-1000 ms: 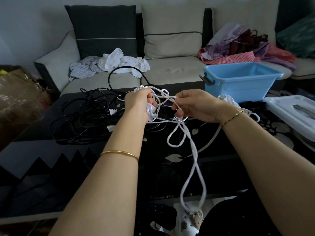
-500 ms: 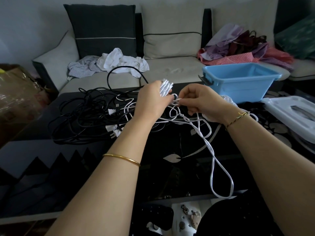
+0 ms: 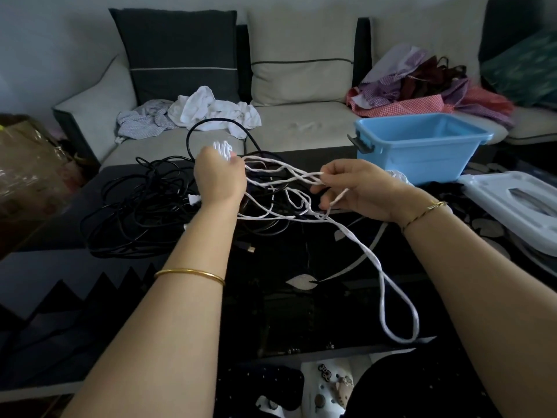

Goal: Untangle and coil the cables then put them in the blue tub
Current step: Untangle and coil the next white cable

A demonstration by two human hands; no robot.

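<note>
Head view shows your left hand [image 3: 220,181] clenched round a bunch of finished loops of the white cable [image 3: 372,260], raised off the dark table [image 3: 301,312], probably so that the coiled part does not mix with the loose part. Your right hand [image 3: 358,193] pinches a few crossing strands, thumb against fingers, and holds them out to the side. That spread looks meant to open the tangle so you can see which strand passes under which. From there a long slack loop hangs over the table's near edge.

The black cables [image 3: 135,206] lie in one untouched heap on the table behind your left hand, likely left for later. The blue tub [image 3: 422,164] stands at the far right of the table, near your right hand, and no cable shows in the part of its inside you can see.

Count: two hands, one tub, one white lid [image 3: 512,203] beside it, and one black heap whose separate cables cannot be numbered. There is also one small white bundle [image 3: 399,176] behind your right wrist; whether it belongs to the same cable I cannot tell.
</note>
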